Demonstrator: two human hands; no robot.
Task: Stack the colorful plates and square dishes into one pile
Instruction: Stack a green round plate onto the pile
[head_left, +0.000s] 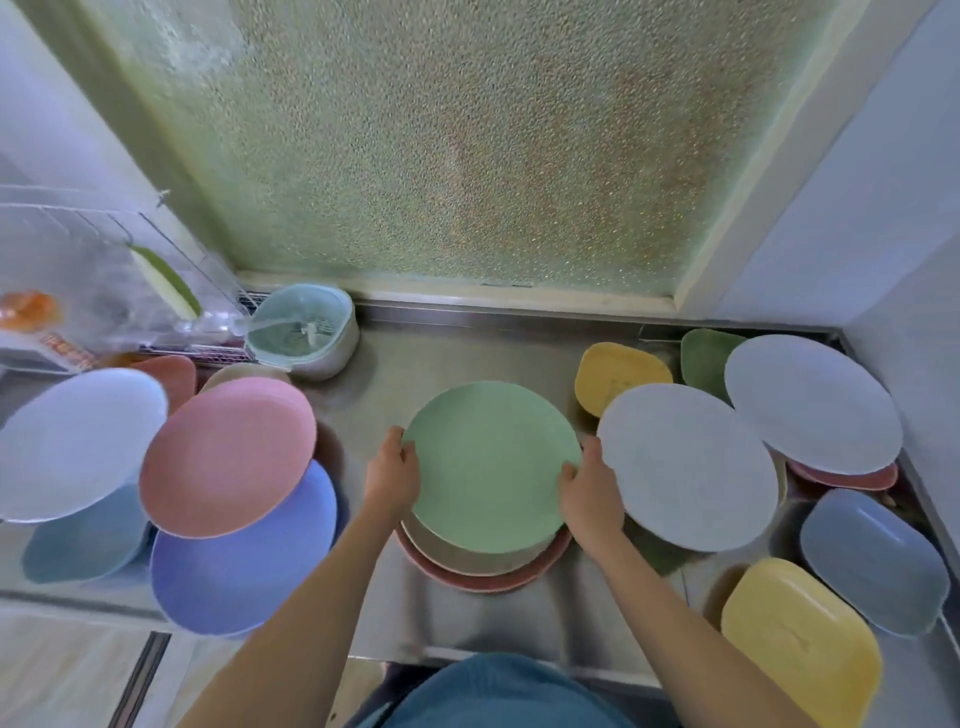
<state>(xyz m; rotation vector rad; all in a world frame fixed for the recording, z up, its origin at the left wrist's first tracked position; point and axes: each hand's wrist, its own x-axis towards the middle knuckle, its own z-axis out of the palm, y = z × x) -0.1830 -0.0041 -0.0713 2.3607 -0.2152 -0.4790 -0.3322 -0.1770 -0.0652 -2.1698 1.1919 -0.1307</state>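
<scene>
Plates lie all over the steel counter (467, 343), and the pile is starting in the middle, right in front of the person. Both hands hold a green plate (491, 467) by its rim: the left hand (392, 475) curls round the left edge, the right hand (589, 493) round the right edge, fingers closed on it with thumbs on top. The plate sits over a beige plate (467, 558) and a dark pink plate (483, 579), pushed a little toward the window so the two lower rims peek out on the near side. Whether it rests on them or hangs just above, I cannot tell. To do this well, I would draw it back toward the body until the rims line up, lower it flat, then slide the fingers out sideways so nothing shifts. A centred base matters, since much waits: a pink plate (228, 457) and purple plate (244, 561) at left, two pale plates (685, 467) at right, and square dishes, yellow (800, 634) and grey (872, 561), near the right corner.
</scene>
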